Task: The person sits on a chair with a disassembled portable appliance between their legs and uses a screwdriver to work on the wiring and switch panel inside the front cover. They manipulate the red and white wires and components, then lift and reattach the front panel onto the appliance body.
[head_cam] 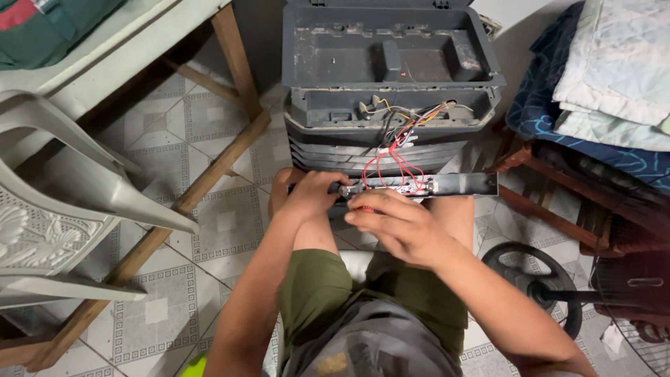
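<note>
Left hand point(315, 194) wraps the left end of a long dark panel point(453, 184), fingers closed on it. Right hand point(394, 225) sits just below, fingers curled around something with a red tip point(363, 207); can't tell what it is. Panel lies horizontal across the knees, just in front of the grey housing point(391, 91).

Housing: lid off, empty top tray, louvred front. Wire bundle point(401, 136), red, white, yellow and dark, runs from its upper edge down to the panel.

No readable labels or packages on the unit.

Around it: white plastic chair point(63, 202) on the left, wooden table legs point(209, 174) behind it, patterned floor tiles point(167, 146). Right side: folded cloth stack point(607, 77), blue and pale, on a wooden frame. Lower right: black round fan base point(534, 279) and a wire fan grille point(638, 314).
</note>
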`<state>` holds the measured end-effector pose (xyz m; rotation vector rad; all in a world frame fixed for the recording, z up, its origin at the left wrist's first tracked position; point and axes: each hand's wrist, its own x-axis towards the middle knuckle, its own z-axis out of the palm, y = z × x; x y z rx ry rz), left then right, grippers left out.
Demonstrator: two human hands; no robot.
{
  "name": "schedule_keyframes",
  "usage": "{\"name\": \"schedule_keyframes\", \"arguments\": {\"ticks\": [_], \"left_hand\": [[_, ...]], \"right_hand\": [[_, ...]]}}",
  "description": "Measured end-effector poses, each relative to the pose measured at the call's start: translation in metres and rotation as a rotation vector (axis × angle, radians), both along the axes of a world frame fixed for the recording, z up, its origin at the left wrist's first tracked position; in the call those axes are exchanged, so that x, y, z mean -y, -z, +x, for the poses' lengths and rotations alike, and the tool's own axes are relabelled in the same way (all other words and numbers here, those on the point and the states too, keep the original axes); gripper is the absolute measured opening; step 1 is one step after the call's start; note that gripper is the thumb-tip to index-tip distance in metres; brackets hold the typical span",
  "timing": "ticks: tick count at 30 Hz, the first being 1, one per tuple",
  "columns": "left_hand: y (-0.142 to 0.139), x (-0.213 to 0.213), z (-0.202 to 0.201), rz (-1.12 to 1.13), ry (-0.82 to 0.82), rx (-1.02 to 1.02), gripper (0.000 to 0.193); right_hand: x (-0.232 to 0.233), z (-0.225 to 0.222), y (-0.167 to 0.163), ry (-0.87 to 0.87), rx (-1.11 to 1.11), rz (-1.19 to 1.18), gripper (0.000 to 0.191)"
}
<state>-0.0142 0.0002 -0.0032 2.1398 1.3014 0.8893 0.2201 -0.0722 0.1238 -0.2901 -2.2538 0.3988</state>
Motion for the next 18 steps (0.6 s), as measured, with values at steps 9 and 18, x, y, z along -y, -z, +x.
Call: {"name": "schedule_keyframes", "arguments": {"ticks": [9,18], "left_hand": [[-0.008,0.004,0.001,-0.079,-0.031,0.013,0.04],[-0.003,0.005,0.002,-0.047,0.004,0.039,0.039]], "right_hand": [[-0.003,0.016,0.021,0.046,-0.117,0.089,0.041],[-0.003,0.02,0.014,-0.039,-0.054,0.075,0.033]]}}
